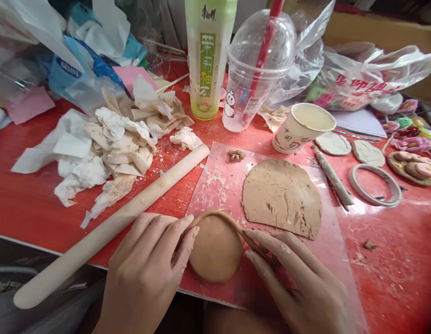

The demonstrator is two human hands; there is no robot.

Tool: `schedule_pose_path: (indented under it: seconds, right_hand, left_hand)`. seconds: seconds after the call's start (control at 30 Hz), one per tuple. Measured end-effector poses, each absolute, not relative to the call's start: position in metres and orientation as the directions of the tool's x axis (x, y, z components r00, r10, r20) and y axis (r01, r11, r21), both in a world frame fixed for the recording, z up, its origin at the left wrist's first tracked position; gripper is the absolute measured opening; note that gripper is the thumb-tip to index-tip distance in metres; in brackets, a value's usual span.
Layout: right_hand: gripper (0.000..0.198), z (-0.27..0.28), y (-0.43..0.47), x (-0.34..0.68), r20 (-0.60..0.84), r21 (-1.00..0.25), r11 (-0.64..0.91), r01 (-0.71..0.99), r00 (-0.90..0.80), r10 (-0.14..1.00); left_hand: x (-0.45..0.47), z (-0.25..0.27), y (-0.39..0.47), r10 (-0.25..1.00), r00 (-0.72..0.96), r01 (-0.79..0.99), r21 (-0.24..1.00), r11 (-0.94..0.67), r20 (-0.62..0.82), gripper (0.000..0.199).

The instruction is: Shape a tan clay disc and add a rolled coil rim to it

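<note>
A round brown clay disc [216, 255] lies near the table's front edge on a clear plastic sheet [212, 188]. Along its far rim curves a thin clay strip [218, 215], whose free end runs off to the right. My left hand [149, 262] pinches the strip at the disc's left edge, thumb and forefinger close together. The strip's right part lies between the thumb and fingers of my right hand [299, 273], which partly hide it. Just beyond the disc is a flat clay slab [282, 199] with a cracked surface and one straight cut side.
A wooden rolling pin [132, 208] slants across the left, overhanging the front edge. Crumpled tissues [111, 144] lie behind it. A bottle [210, 60], a domed plastic cup [253, 69] and a paper cup [302, 127] stand behind. A tape ring [374, 185] sits right.
</note>
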State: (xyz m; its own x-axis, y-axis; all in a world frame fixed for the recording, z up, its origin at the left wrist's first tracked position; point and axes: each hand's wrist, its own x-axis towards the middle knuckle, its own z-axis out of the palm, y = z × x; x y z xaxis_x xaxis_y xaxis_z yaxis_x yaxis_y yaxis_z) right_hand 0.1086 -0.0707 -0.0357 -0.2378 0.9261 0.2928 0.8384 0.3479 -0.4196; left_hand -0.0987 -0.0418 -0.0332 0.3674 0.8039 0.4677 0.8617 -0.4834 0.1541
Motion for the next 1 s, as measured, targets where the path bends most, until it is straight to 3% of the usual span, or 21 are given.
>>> schedule_pose_path:
  seconds: [0.4,0.63,0.83,1.0]
  right_hand:
    - [0.029,-0.041,-0.073,0.11,0.343,-0.284,0.39,0.876,-0.287,0.894]
    - [0.032,-0.038,-0.074,0.106,0.261,-0.315,0.305,0.899,-0.226,0.938]
    - [0.037,-0.036,-0.073,0.109,0.223,-0.306,0.365,0.879,-0.307,0.925]
    - [0.041,-0.036,-0.078,0.115,0.163,-0.375,0.365,0.852,-0.327,0.931]
  left_hand:
    - [-0.1,-0.035,-0.047,0.846,0.319,0.858,0.25,-0.45,0.428,0.013]
    - [-0.11,-0.034,-0.057,0.886,0.218,0.869,0.331,-0.367,0.41,0.009]
    - [-0.111,-0.036,-0.059,0.894,0.205,0.851,0.38,-0.364,0.399,0.008]
    - [-0.114,-0.036,-0.058,0.908,0.199,0.853,0.391,-0.346,0.37,0.005]
